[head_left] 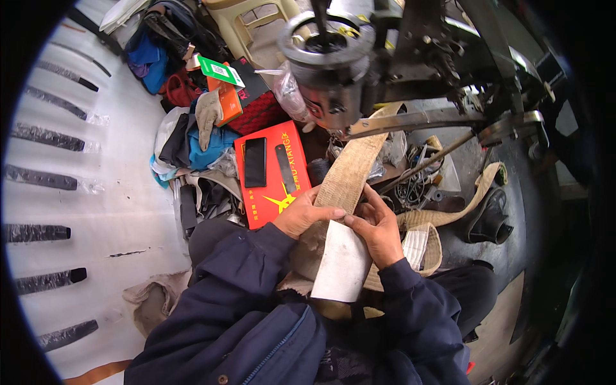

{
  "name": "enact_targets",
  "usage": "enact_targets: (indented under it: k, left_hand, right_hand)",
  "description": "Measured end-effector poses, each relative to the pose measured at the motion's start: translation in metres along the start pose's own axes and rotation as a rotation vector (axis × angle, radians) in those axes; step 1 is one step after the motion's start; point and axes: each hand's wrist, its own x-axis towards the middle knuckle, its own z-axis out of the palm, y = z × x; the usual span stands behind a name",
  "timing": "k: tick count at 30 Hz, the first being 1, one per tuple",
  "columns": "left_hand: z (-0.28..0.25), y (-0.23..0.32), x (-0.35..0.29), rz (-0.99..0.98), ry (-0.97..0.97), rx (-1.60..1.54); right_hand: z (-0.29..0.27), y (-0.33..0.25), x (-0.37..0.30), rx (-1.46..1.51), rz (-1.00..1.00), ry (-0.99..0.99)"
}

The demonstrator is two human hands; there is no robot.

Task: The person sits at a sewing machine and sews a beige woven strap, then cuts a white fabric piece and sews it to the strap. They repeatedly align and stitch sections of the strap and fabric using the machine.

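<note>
A wide tan woven strap (351, 165) runs down from beneath the machine in front of me. Its near end meets a white, stiff-looking strip (340, 263) that hangs over my lap. My left hand (300, 213) pinches the join from the left, thumb on top. From the other side my right hand (378, 230) grips the same place, and the two thumb tips nearly touch. Whether strap and strip are fastened together, I cannot tell. More of the woven strap curls away to the right of my right hand.
The dark metal machine (330, 70) stands close ahead, its arm (417, 122) reaching right. Left of the strap, a red box (273, 192) bears a black phone (255, 162) and a dark flat blade-like piece (283, 168). Wrapped black strips (45, 136) line a white sheet at left.
</note>
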Motion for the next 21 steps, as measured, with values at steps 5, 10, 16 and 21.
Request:
enact_targets:
  k: [5, 10, 16, 21]
  left_hand:
    - [-0.016, 0.035, -0.007, 0.1, 0.054, -0.129]
    - [-0.023, 0.073, -0.006, 0.237, 0.017, -0.198]
    - [-0.012, 0.081, 0.0, 0.307, -0.045, -0.217]
    - [-0.011, 0.084, 0.005, 0.355, -0.012, -0.136]
  right_hand:
    - [0.025, -0.031, 0.004, 0.006, -0.083, -0.041]
    - [0.037, -0.054, 0.0, -0.115, -0.077, -0.104]
    - [0.026, -0.065, -0.013, -0.311, -0.057, -0.081]
    - [0.013, -0.074, -0.014, -0.346, -0.085, -0.043]
